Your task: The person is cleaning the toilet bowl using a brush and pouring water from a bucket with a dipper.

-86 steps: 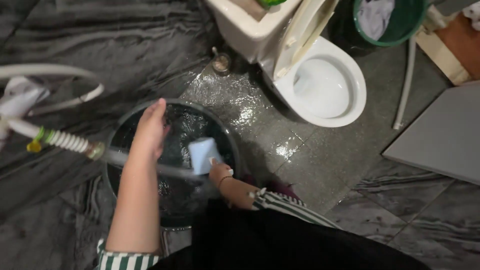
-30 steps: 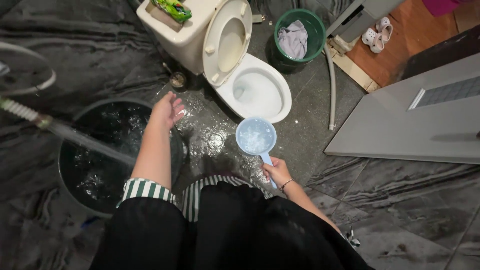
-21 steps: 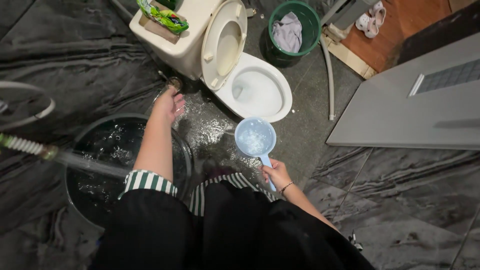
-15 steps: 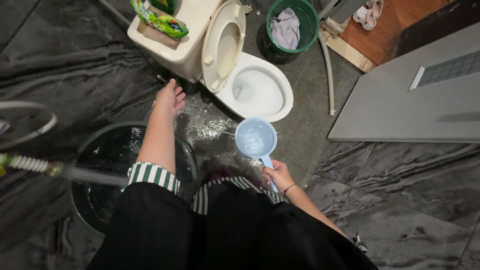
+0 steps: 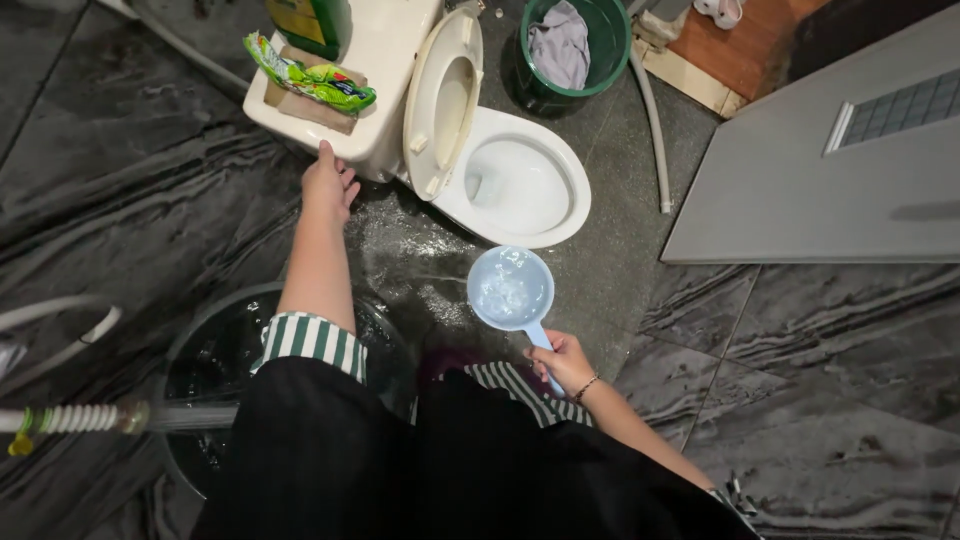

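The floor (image 5: 830, 380) was dark stone with wavy lines, and it was wet and shiny between the two hands. The toilet (image 5: 500, 170) was white with its seat up, and it stood just past the left hand. Its tank (image 5: 385, 60) was right at the fingertips of the left hand. A dark bucket (image 5: 200, 370) full of water sat under the left arm, close to the person's body. A hose (image 5: 70, 418) poured water into the bucket from the left side. A green bin (image 5: 610, 40) with a grey cloth in it stood far beyond the right hand, behind the toilet.

The light blue scoop (image 5: 511, 290) had water in its round cup. It was held out over the wet floor, just in front of the toilet bowl. The right hand (image 5: 562, 362) was closed tight around the scoop's handle. The left hand (image 5: 328, 185) was open and held nothing, with its fingers touching the bottom edge of the tank. A green snack bag (image 5: 310, 82) lay on top of the tank, just above that hand.
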